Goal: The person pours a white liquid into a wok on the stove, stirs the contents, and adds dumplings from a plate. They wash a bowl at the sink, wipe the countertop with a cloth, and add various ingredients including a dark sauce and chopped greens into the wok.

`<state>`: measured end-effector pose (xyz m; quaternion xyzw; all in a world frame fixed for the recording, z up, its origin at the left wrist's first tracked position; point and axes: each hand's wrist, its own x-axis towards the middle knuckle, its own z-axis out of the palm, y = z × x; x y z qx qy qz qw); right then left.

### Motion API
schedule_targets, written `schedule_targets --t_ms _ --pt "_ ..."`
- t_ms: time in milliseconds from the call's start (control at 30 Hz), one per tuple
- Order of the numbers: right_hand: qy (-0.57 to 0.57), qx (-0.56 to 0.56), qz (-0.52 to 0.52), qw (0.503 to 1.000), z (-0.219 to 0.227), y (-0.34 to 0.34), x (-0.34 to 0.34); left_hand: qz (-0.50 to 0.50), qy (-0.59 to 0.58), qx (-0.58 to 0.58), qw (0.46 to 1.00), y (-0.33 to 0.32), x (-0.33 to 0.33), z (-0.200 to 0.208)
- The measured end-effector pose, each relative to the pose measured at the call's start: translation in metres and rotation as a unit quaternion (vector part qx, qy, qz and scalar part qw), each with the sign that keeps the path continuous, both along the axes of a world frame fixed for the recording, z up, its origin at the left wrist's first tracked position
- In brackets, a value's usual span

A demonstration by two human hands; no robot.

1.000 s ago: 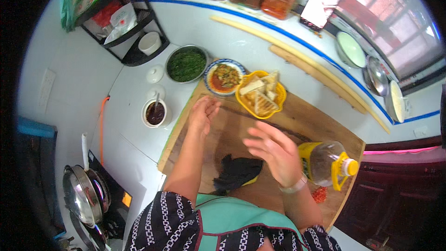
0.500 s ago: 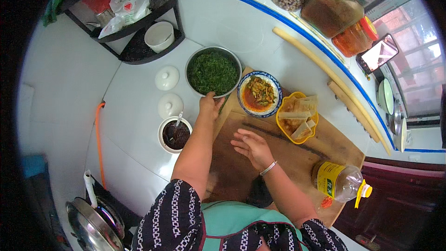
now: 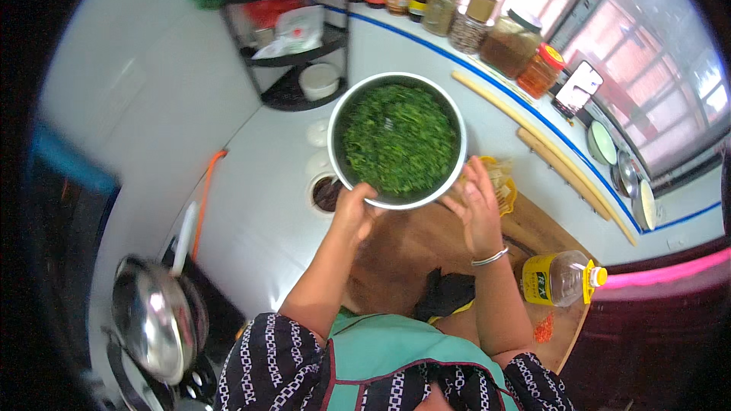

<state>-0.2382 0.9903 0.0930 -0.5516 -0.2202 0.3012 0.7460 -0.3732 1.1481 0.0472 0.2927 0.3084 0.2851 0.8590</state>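
A round metal bowl (image 3: 343, 164) full of chopped green leaves (image 3: 397, 139) is raised above the counter, seen from above. My left hand (image 3: 356, 213) grips its lower left rim, thumb over the edge and fingers hidden beneath. At the bowl's lower right side, my right hand (image 3: 480, 217) has its fingers stretched out and apart; whether it bears any weight is unclear. Partly behind the bowl and right hand is a yellow basket (image 3: 506, 196). A white pot (image 3: 314, 199) of dark paste stands below the bowl's left side.
A wooden board (image 3: 426, 247) covers the counter before me, with an oil bottle (image 3: 560, 278) and red bits (image 3: 544, 327) at its right. Black corner shelves (image 3: 293, 99) stand behind. Jars (image 3: 510, 44) and a phone (image 3: 579, 87) line the ledge. Pans (image 3: 156, 312) are at left.
The bowl has come up off the counter and toward me in my left hand. My right hand has moved up and right to its side. The bowl now covers the blue-rimmed plate.
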Motion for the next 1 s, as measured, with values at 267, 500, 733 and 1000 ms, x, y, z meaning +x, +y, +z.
schedule_targets --t_ms 267,500,733,1000 --pt "-0.029 0.114 0.187 0.975 0.021 -0.067 -0.16 0.107 -0.098 0.144 0.979 -0.165 -0.222 0.059" --pt "0.058 0.122 0.441 0.887 0.058 -0.083 -0.348 0.353 -0.03 0.173 0.919 -0.285 -0.418 0.12" --pt "0.164 0.155 0.597 0.77 0.076 -0.113 -0.571 0.565 -0.082 0.166 0.804 -0.398 -0.616 0.135" --pt "-0.046 0.069 0.614 0.785 0.032 -0.132 -0.773 0.71 0.047 0.206 0.671 -0.459 -0.834 0.161"
